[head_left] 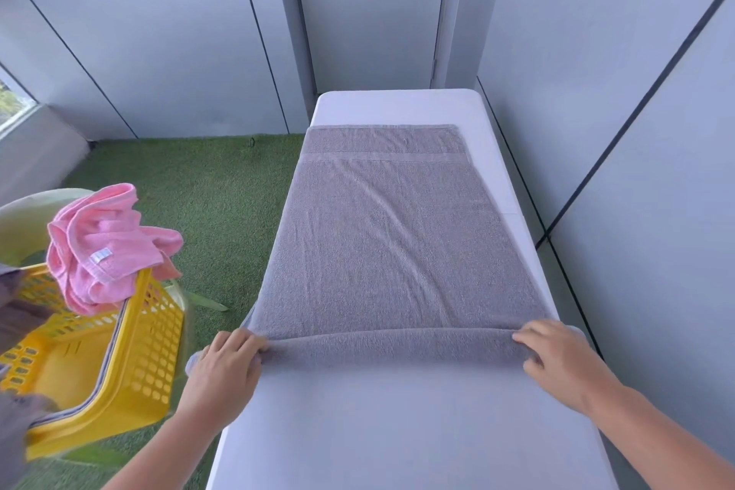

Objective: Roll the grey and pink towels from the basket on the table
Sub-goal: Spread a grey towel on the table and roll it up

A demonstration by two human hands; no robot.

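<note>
Towel rolling, first turn at the near edge of the grey towel (397,243).

Grey towel lies flat lengthwise on the white table (397,430), its far end short of the table's far edge; its near edge is turned over into a low roll running across the table. Left hand (222,366) grips the left end of the roll, fingers (254,346) curled over the fabric and pinching it. Right hand (557,358) grips the right end, fingers (525,342) likewise curled and pinching the roll. Pink towel (103,243) sits crumpled on the rim of the yellow basket (135,370), which stands left of the table, apart from it, above green artificial turf (207,195). Other dark fabric shows at the basket's left side; it cannot be identified.
</note>
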